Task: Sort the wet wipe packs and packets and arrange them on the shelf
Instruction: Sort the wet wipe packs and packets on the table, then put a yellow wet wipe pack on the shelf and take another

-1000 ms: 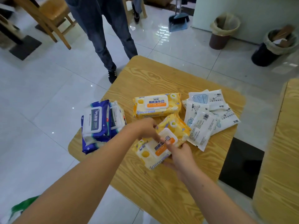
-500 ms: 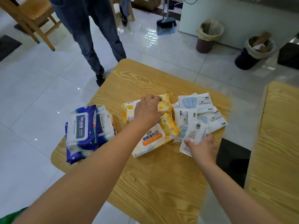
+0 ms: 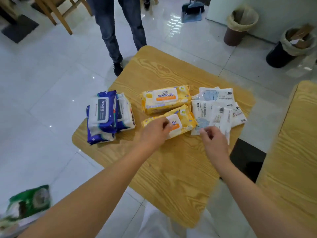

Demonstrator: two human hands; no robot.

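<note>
Two yellow wet wipe packs lie side by side mid-table, the far one (image 3: 165, 98) and the near one (image 3: 184, 120). My left hand (image 3: 154, 133) grips the left end of the near yellow pack. To the left stand blue packs (image 3: 101, 115) stacked against a white and teal pack (image 3: 126, 114). A loose pile of flat white packets (image 3: 217, 107) lies to the right. My right hand (image 3: 212, 140) pinches the near edge of one white packet in that pile. No shelf is in view.
The packs rest on a small wooden table (image 3: 171, 177), with a second table (image 3: 291, 152) close on the right. A person's legs (image 3: 120, 31) stand at the far edge. Two bins (image 3: 240, 23) (image 3: 288, 47), a dustpan (image 3: 192, 12) and a green pack (image 3: 29, 203) are on the floor.
My left hand came back from the far yellow pack to the near one, which now lies flatter beside it. My right hand shifted left along the white packets' near edge.
</note>
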